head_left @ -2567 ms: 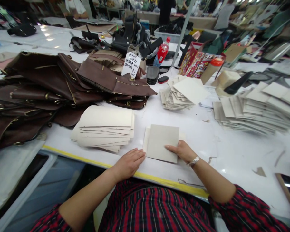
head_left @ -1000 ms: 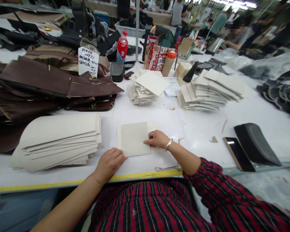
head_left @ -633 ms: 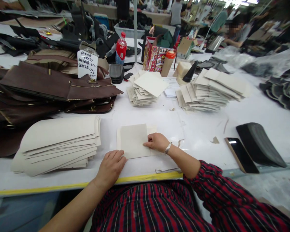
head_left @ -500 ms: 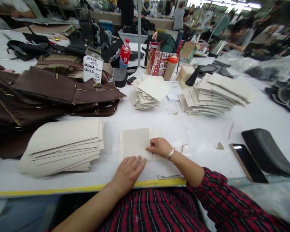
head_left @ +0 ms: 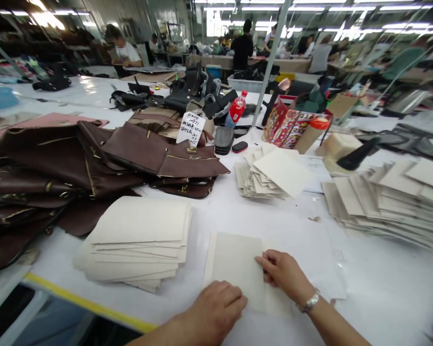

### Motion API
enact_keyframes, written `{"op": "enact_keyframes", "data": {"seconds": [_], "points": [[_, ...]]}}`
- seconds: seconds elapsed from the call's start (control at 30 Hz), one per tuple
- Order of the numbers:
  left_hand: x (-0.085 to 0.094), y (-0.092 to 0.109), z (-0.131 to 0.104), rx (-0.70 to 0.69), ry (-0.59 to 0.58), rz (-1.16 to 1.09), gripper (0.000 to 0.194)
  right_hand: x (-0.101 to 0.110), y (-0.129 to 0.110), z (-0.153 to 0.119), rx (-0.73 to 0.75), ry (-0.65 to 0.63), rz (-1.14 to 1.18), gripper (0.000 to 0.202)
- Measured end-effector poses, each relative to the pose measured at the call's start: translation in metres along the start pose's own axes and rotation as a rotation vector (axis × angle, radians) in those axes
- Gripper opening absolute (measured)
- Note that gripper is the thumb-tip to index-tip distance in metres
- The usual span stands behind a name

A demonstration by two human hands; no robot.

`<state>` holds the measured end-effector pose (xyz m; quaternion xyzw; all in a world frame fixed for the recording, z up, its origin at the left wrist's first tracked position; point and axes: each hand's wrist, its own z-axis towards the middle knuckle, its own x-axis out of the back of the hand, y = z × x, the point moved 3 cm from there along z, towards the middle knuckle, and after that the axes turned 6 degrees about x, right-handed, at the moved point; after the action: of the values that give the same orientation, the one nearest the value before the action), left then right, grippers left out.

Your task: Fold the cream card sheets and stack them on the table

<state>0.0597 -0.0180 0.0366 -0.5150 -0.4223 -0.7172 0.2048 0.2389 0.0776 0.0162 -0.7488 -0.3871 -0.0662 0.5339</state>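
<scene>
A pale grey sheet of card (head_left: 238,266) lies on a slightly larger cream sheet (head_left: 279,300), which shows along its left and right sides. Thumb and fingers of my right hand (head_left: 286,274) pinch the right edge of the grey card. My left hand (head_left: 220,307) rests with its fingers laid on the lower edge of the card, holding nothing. To the left is a stack of larger curved cream sheets (head_left: 140,226). Beyond the hands are a pile of small cream pieces (head_left: 279,168) and, at right, a fanned pile of cream cards (head_left: 393,197).
Brown leather bag parts (head_left: 130,154) cover the left, with a handwritten tag (head_left: 189,129) on them. Behind stand a red-labelled bottle (head_left: 236,110), a patterned red box (head_left: 286,125) and an orange-lidded cup (head_left: 312,134). A metal pole (head_left: 272,57) rises at the back. People work in the background.
The camera view has swung left and up, so the table things appear further right and lower. Both hands keep about the same places on the card.
</scene>
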Motion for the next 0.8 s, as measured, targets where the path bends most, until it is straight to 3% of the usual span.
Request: {"op": "enact_keyframes", "data": {"seconds": [0.13,0.2,0.47,0.57,0.67,0.73,0.8], "points": [[0.011,-0.032,-0.003,0.136,0.24,0.084,0.024,0.0,-0.001,-0.002,-0.002,0.026,-0.065,0.033],[0.011,-0.044,-0.004,0.173,0.282,0.139,0.033,0.0,-0.002,-0.001,0.008,0.03,-0.108,0.033],[0.002,-0.053,-0.001,0.162,0.073,0.272,0.046,0.003,-0.009,0.008,0.084,0.039,-0.401,0.031],[0.001,-0.054,0.001,0.137,0.043,0.324,0.049,0.011,-0.024,0.002,0.128,0.192,-0.653,0.024],[0.0,-0.057,0.002,0.117,0.083,0.355,0.051,0.009,-0.048,-0.008,0.333,0.42,-0.73,0.037],[-0.001,-0.058,0.001,0.107,0.097,0.348,0.05,-0.007,-0.058,-0.01,0.55,0.375,-0.697,0.055],[-0.003,-0.058,-0.002,0.107,0.11,0.303,0.049,-0.026,-0.056,-0.005,0.642,0.265,-0.674,0.067]]}}
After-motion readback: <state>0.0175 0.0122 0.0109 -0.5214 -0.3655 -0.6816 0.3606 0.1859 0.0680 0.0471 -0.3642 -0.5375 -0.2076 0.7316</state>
